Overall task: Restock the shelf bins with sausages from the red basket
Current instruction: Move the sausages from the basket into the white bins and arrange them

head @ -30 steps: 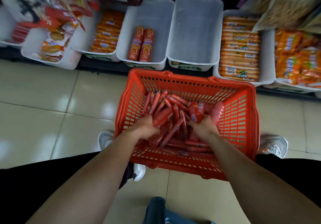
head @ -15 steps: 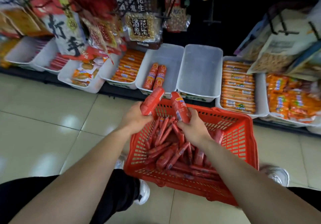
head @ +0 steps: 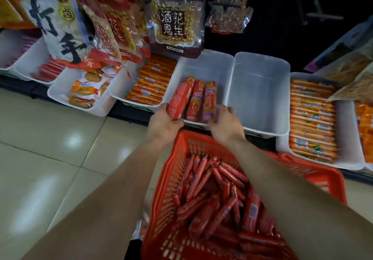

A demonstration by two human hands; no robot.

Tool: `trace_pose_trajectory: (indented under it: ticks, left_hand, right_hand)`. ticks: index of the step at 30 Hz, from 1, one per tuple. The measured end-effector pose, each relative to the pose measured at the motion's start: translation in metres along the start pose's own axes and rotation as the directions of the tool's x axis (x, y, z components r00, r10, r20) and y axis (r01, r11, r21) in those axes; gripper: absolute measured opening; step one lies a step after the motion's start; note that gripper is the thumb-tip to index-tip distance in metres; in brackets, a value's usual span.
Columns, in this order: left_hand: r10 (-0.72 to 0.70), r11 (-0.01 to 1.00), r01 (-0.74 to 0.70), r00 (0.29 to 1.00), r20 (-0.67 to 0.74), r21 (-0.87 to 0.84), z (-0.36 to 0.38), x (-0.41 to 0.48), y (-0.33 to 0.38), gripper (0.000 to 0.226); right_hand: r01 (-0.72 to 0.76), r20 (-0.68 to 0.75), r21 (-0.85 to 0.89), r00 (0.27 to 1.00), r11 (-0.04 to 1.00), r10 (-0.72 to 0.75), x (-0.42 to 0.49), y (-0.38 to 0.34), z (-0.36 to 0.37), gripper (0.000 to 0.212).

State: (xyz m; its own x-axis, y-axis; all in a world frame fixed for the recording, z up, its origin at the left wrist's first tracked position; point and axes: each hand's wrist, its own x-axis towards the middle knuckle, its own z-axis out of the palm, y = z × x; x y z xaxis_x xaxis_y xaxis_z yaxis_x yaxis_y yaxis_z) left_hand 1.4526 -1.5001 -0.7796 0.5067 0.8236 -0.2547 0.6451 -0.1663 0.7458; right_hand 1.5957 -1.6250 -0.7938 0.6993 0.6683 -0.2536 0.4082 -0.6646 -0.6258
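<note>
The red basket point(head: 314, 176) stands on the floor below me, full of several red sausages point(head: 214, 197). Beyond it a white shelf bin point(head: 203, 68) holds red-orange sausages lying lengthwise, one of them in the middle point(head: 196, 100). My left hand point(head: 163, 123) grips a red sausage point(head: 178, 100) at the bin's left side, tilted over the front rim. At the bin's front right, my right hand point(head: 225, 123) holds the near end of a blurred sausage point(head: 210, 101) beside the middle one.
A white bin point(head: 260, 90) with nothing in it sits just right of the one I reach into. Bins of orange sausages point(head: 151, 82) point(head: 312, 118) flank them. A bin of bun packs point(head: 84, 90) is further left. Hanging peanut bags point(head: 175, 23) overhang the bins. Tiled floor point(head: 50, 148) lies left.
Both hands lifted a sausage each out of the basket and carried them forward to the white bin. The view moved closer to the shelf.
</note>
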Motion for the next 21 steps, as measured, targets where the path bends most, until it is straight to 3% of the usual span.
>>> trace_pose_trajectory:
  ticks: [9, 14, 21]
  left_hand:
    - [0.053, 0.955, -0.052, 0.999, 0.003, 0.291, 0.058, 0.073, 0.033, 0.055]
    - [0.052, 0.911, -0.131, 0.977, 0.207, 0.39, 0.086, 0.079, 0.031, 0.049]
    - [0.068, 0.949, -0.117, 0.983, 0.171, 0.294, 0.056, 0.027, 0.02, 0.028]
  right_hand:
    - [0.114, -0.091, 0.008, 0.989, 0.993, -0.113, -0.014, 0.062, 0.006, 0.035]
    - [0.124, -0.077, 0.01, 0.989, 0.992, -0.123, -0.01, 0.067, 0.005, 0.035]
    - [0.075, -0.086, 0.022, 0.994, 0.997, -0.073, -0.026, 0.071, -0.015, 0.029]
